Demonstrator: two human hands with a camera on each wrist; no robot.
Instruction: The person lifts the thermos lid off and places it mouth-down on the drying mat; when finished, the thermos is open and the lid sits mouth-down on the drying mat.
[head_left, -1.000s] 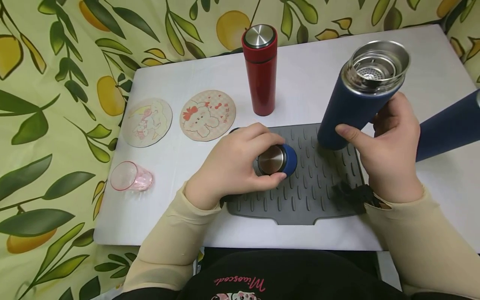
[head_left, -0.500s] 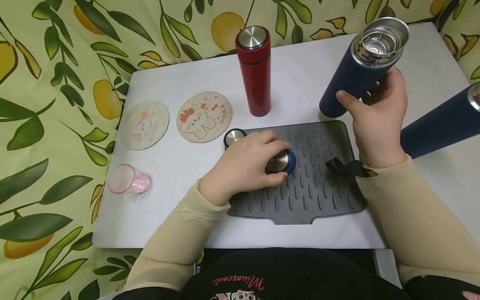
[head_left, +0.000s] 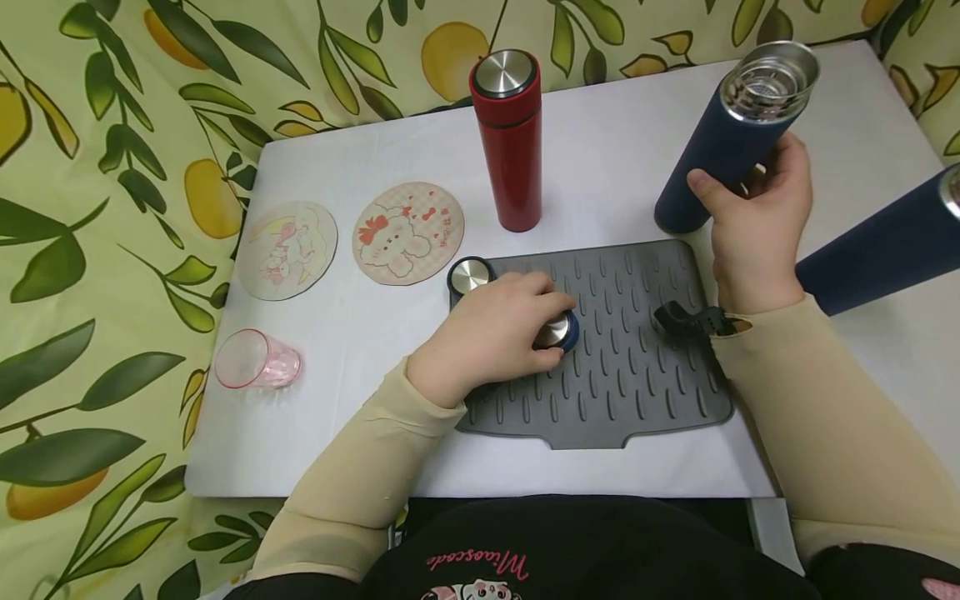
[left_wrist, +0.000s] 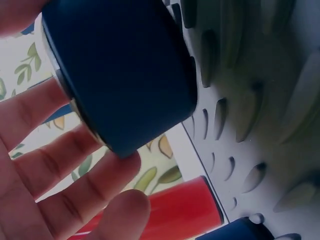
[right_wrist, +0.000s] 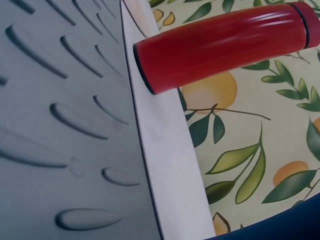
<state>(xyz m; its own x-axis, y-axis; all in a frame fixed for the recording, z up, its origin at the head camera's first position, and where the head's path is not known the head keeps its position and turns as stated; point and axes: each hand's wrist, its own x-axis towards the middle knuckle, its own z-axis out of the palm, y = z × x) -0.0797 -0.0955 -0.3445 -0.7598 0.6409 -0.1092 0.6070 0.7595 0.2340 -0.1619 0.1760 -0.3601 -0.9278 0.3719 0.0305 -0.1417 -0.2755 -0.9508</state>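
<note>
My left hand (head_left: 498,333) grips a blue bottle cap (head_left: 557,332) with a silver top, low over the grey ridged mat (head_left: 630,350). In the left wrist view its fingers curl round the metal end, and the blue side (left_wrist: 120,75) faces the mat. My right hand (head_left: 761,221) holds a dark blue thermos flask (head_left: 720,150) round its lower body, just past the mat's back right corner. That flask is uncapped, with a steel strainer inside its mouth. Whether its base touches the table cannot be told. Another silver-topped cap (head_left: 471,273) sits at the mat's back left corner.
A red thermos (head_left: 510,150) stands behind the mat. Two round cartoon coasters (head_left: 408,233) and a pink glass (head_left: 258,358) are on the left of the white table (head_left: 345,442). A second blue flask (head_left: 885,242) is at the right, cut off by the frame.
My right hand has carried the blue flask from above the mat back toward the far side of the table. My left hand and its cap have lowered slightly toward the mat.
</note>
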